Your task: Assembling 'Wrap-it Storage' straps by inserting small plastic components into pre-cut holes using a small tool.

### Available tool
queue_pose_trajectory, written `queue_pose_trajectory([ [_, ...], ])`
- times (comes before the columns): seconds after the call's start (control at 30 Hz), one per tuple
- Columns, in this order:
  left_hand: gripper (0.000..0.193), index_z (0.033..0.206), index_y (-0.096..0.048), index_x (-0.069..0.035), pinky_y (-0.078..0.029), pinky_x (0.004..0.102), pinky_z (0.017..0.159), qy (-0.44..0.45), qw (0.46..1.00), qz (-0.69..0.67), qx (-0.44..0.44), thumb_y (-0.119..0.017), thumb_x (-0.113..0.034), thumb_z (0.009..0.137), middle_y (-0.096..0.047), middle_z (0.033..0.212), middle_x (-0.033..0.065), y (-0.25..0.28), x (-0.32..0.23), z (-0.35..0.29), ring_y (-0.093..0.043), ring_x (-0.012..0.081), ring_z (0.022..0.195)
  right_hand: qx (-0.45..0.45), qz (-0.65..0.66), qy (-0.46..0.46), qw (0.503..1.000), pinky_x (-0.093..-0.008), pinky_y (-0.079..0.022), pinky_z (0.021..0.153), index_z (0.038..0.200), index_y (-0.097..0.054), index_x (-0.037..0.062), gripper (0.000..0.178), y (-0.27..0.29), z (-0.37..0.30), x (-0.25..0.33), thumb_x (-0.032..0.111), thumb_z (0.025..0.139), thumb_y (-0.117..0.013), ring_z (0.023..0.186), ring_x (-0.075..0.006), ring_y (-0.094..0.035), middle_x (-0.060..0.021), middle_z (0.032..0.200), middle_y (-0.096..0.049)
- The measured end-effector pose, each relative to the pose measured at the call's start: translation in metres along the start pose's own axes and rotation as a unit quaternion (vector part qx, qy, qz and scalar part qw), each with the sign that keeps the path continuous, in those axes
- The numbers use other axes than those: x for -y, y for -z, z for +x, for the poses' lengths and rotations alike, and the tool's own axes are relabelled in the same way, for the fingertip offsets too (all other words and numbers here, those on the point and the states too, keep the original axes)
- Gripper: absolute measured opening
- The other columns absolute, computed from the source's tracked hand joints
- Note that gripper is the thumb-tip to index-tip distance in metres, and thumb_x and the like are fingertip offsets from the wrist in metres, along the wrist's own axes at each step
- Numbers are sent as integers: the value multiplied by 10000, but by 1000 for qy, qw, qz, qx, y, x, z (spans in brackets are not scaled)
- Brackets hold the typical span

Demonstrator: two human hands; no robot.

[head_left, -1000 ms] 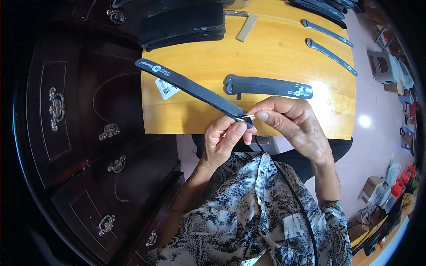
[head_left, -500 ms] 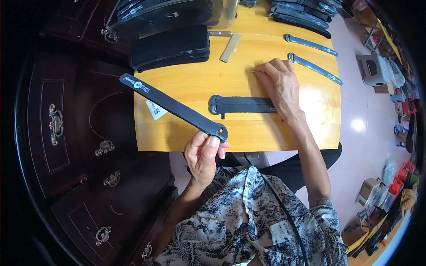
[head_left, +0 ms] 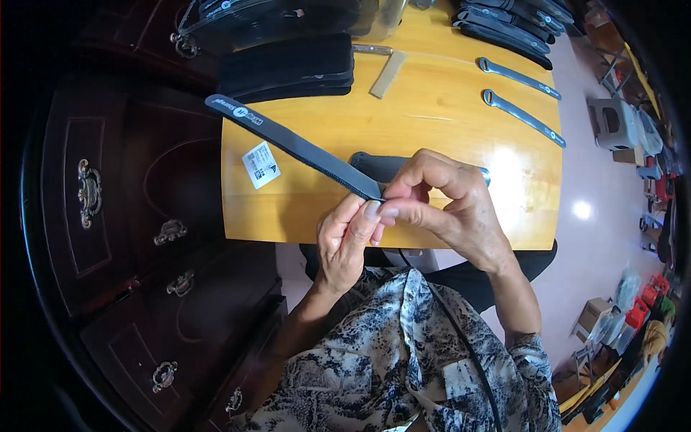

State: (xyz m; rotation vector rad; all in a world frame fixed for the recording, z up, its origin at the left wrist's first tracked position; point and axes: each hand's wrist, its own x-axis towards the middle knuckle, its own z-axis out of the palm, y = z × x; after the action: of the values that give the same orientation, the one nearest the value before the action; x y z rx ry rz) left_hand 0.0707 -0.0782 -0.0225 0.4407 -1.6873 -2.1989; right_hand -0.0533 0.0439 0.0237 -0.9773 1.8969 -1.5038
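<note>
A long dark hook-and-loop strap with a rounded tip slants over the table, its far end pointing up to the left. My left hand grips its near end between thumb and fingers. At that same end the thumb and forefinger of my right hand pinch together, covering the slot. Behind my right hand, another dark strap or small stack of them lies on the table, mostly hidden. Left of it is a white printed label.
The yellow wooden table holds a thick black stack, a knife-like tool, a tan strip, two loose straps and a strap pile. Dark drawers stand left; a grey stool is right.
My right hand has come left and nearer, from above the lying straps to the held strap's slotted end. My left hand has shifted slightly right with the strap.
</note>
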Motion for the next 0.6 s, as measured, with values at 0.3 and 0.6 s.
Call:
queue_pose_trajectory([
  [0.3, 278, 963, -613, 27, -393, 209, 476, -2, 997, -6, 77, -495, -225, 967, -585, 654, 30, 3, -12, -7, -491, 63, 523, 82, -254, 150, 952, -426, -474, 596, 821, -459, 19, 214, 5, -9, 29, 189, 884, -573, 632, -320, -575, -144, 693, -510],
  [0.6, 249, 921, -627, 46, -453, 213, 502, 92, 943, -221, 229, -525, -182, 913, -622, 674, 63, 0, -35, -27, -568, 94, 556, 166, 405, -195, 878, -219, -365, 593, 698, -484, 18, 219, 6, -34, 30, 86, 906, -473, 615, -67, -458, 51, 674, -465],
])
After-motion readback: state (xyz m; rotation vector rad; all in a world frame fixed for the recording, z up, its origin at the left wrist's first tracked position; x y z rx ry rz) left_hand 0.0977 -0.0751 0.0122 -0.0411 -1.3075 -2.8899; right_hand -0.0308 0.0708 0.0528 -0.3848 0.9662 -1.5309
